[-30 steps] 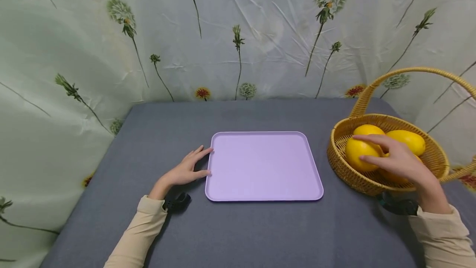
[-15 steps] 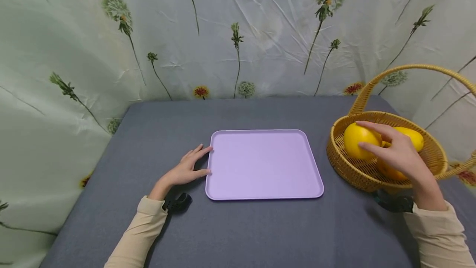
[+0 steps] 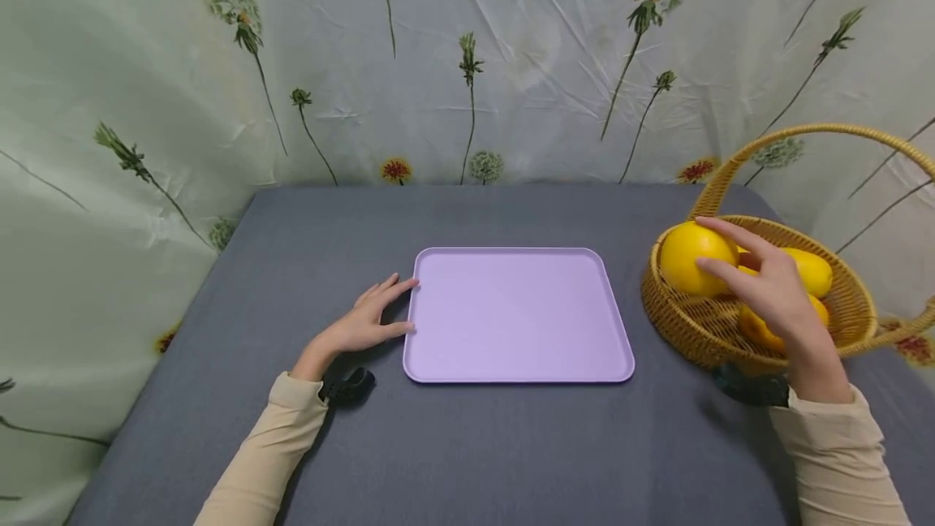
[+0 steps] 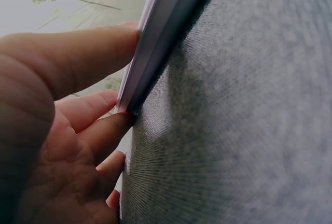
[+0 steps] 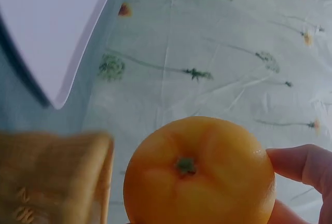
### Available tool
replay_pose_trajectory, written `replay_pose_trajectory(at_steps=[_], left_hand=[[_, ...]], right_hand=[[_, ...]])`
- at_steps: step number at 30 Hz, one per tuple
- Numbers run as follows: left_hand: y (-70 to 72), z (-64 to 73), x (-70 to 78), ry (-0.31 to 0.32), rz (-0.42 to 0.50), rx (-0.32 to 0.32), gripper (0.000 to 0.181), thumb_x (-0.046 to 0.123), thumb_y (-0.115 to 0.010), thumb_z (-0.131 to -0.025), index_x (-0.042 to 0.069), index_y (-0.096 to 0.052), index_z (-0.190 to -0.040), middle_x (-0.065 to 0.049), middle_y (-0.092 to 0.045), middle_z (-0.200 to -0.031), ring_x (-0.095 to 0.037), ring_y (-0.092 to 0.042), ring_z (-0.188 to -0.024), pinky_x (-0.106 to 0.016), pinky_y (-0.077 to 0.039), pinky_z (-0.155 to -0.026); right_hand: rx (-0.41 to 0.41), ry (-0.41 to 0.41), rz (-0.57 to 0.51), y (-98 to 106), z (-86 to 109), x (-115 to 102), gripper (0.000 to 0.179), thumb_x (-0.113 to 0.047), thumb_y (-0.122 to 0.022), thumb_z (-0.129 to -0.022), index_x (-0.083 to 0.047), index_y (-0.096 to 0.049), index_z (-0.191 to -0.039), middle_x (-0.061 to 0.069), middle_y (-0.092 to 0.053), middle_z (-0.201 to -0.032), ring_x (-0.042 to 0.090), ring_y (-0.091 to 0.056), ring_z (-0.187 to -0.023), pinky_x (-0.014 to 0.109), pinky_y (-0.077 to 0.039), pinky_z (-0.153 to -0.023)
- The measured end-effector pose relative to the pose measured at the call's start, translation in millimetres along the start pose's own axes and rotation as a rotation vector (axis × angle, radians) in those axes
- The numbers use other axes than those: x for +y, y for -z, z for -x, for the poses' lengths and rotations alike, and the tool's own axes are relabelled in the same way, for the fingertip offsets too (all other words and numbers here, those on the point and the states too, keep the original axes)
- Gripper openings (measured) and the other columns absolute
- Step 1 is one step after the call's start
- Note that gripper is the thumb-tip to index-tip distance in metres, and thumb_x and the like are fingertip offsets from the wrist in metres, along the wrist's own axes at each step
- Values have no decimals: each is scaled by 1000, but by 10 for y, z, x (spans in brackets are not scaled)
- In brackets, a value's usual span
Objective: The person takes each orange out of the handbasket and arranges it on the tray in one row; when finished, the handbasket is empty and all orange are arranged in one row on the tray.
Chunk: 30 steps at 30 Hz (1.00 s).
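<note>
My right hand holds an orange between thumb and fingers, over the left side of a wicker basket. Close up in the right wrist view, the orange shows its green stem end. Still in the basket are a long yellow fruit and an orange-yellow one, partly hidden by my hand. My left hand lies at the left edge of a lilac tray, fingers extended. In the left wrist view its thumb and fingertips touch the tray's rim.
The basket's tall handle arches above the fruit and runs out of view on the right. A grey cloth covers the table. Behind it hangs a pale curtain printed with dandelions.
My right hand has lifted the orange up and to the left, from among the other fruit to the basket's left rim. The left hand has stayed at the tray's edge.
</note>
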<state>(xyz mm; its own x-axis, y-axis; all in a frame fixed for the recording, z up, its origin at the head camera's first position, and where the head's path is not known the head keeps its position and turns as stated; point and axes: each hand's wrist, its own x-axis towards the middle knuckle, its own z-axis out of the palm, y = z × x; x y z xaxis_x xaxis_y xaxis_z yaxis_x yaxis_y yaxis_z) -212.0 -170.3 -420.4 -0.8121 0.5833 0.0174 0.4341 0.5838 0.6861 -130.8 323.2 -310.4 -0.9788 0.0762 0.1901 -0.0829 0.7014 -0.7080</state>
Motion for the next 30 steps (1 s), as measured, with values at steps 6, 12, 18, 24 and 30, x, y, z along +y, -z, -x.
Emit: replay_pose_trajectory(at_steps=[6,12,18,24,30], left_hand=[[-1,-8,3,-18,-3,27,71,27,-66,-86,3,-33,-144,-27,-25,-151,-48,-13,-142,-66,-5,-112],[-12,-12,18,14,-10,12,70,25,-65,-87,6,-32,-146,-26,-21,-154,-44,-12,-144,-63,-4,-114],[-14,-1,27,3,-10,27,70,24,-65,-86,6,-33,-145,-25,-23,-153,-44,-14,-144,-62,-5,-114],[-40,33,-14,-8,-16,31,69,22,-66,-86,4,-34,-144,-26,-26,-152,-45,-16,-143,-63,-6,-114],[-47,40,-21,-31,-17,47,68,27,-64,-87,2,-35,-144,-26,-30,-150,-46,-18,-142,-63,-6,-113]], right_hand=[[-47,1,-92,-105,-75,-206,50,-24,-59,-92,-27,-44,-140,-24,-46,-117,1,-53,-80,16,-47,-62],[-173,38,-226,-294,-157,-302,50,-21,-55,-95,-25,-40,-143,-23,-46,-118,-2,-57,-88,17,-51,-69],[-246,63,-308,-561,-282,-367,49,-21,-55,-95,-20,-41,-142,-17,-46,-121,0,-57,-87,22,-50,-68],[-313,25,-377,-808,-406,-433,51,-21,-55,-94,-13,-38,-142,8,-41,-135,2,-56,-94,24,-55,-74],[-347,-17,-378,-982,-525,-478,52,-25,-57,-93,-15,-39,-141,13,-37,-143,16,-50,-106,25,-56,-75]])
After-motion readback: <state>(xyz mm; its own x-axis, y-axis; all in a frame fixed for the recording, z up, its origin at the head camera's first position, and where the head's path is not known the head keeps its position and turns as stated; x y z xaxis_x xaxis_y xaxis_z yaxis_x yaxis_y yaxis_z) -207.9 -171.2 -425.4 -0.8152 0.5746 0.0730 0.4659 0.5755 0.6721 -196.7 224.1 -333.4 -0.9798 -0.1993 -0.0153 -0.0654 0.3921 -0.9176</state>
